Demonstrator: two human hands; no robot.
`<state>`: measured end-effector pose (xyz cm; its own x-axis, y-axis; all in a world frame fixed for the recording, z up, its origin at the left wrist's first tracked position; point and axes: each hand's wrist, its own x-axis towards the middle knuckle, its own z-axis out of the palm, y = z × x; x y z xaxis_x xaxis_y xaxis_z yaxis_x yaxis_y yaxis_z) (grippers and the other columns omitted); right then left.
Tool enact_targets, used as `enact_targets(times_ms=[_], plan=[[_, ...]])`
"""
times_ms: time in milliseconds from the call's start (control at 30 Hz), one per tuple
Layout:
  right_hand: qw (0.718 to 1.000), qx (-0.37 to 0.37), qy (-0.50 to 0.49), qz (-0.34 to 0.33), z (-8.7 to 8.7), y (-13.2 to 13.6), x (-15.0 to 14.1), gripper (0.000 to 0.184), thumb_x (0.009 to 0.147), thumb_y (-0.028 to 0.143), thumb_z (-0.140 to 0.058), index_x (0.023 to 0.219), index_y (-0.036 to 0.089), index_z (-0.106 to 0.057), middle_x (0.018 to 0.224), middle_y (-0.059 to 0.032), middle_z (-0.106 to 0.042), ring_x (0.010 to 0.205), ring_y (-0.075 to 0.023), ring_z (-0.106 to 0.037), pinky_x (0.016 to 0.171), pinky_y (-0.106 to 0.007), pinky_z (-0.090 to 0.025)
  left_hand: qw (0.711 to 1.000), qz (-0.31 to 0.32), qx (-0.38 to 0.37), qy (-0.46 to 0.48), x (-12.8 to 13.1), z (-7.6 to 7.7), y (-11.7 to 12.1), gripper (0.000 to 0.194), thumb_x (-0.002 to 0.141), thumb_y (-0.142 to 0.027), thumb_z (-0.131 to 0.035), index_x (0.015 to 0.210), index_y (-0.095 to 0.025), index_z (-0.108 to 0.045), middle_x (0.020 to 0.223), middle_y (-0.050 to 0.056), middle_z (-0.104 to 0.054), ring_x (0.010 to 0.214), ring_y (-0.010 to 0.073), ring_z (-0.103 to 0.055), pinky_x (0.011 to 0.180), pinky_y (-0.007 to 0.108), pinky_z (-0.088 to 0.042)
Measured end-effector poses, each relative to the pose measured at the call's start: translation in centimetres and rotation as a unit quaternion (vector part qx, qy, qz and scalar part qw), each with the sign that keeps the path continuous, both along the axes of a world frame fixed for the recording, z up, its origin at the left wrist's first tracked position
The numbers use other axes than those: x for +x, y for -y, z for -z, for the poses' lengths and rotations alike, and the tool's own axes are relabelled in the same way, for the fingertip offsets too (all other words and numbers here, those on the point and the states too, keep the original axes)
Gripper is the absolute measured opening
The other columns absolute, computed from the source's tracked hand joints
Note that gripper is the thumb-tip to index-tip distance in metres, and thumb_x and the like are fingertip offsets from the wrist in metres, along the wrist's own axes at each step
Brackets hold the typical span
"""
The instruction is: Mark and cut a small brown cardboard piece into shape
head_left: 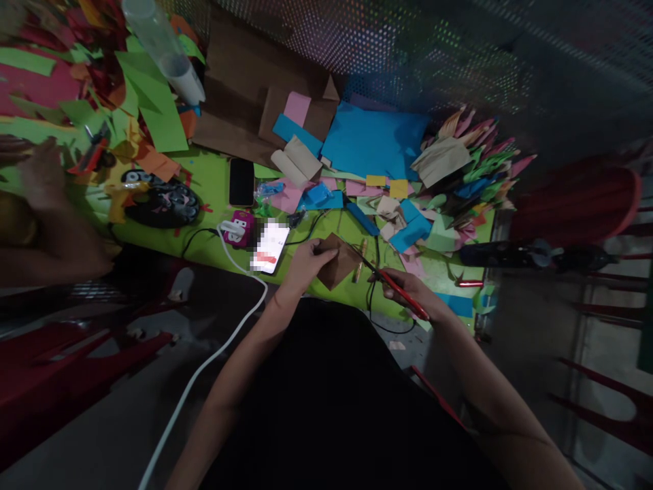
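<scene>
A brown square of paper (pixel 334 272) is pinched at its left corner by my left hand (pixel 309 260), thumb on top. My right hand (pixel 403 286) is closed around a pair of scissors with red handles (pixel 405 294). The dark blades point up and left and reach the right side of the brown paper; whether they are cutting into it I cannot tell. A thin light-brown stick (pixel 360 262) lies on the table between the paper and my right hand. Just left of my left hand is a phone with a lit screen (pixel 270 246).
Scraps and a large blue sheet (pixel 375 139) cover the green table (pixel 211 178). A bundle of folded paper pieces (pixel 474 170) stands at the right. A purple power socket (pixel 239 229) has a white cable (pixel 229 347) running past my left arm. Another person's arm (pixel 45 204) rests at far left.
</scene>
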<state>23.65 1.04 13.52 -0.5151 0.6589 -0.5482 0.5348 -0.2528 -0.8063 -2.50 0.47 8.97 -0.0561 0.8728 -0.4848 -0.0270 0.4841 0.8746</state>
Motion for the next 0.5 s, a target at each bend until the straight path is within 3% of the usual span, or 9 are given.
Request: enact_targets(times_ms=[267,500], plan=[[1.0,0.012,0.01,0.008,0.39,-0.09,-0.13,0.05,0.075,0.059,-0.071,0.103,0.018,-0.072,0.092,-0.0061,-0.066,0.076,-0.0186,-0.057,0.072,-0.031,-0.048,1.0,0.0,-0.008,0.013,0.02,-0.09,-0.01,0.021,0.072,-0.036,-0.072,0.08,-0.017,-0.064,0.08,0.003,-0.069,0.075,0.0187,-0.063,0.067,0.029,-0.043],[0.999,0.013,0.031,0.007,0.32,-0.1,-0.23,0.046,0.076,0.052,-0.07,0.104,0.016,-0.073,0.08,-0.0035,-0.062,0.07,-0.0172,-0.056,0.065,-0.03,-0.047,1.0,-0.005,-0.003,0.02,0.04,-0.26,-0.05,0.021,0.073,-0.037,-0.071,0.077,-0.018,-0.063,0.078,0.003,-0.068,0.074,0.018,-0.062,0.066,0.029,-0.043]])
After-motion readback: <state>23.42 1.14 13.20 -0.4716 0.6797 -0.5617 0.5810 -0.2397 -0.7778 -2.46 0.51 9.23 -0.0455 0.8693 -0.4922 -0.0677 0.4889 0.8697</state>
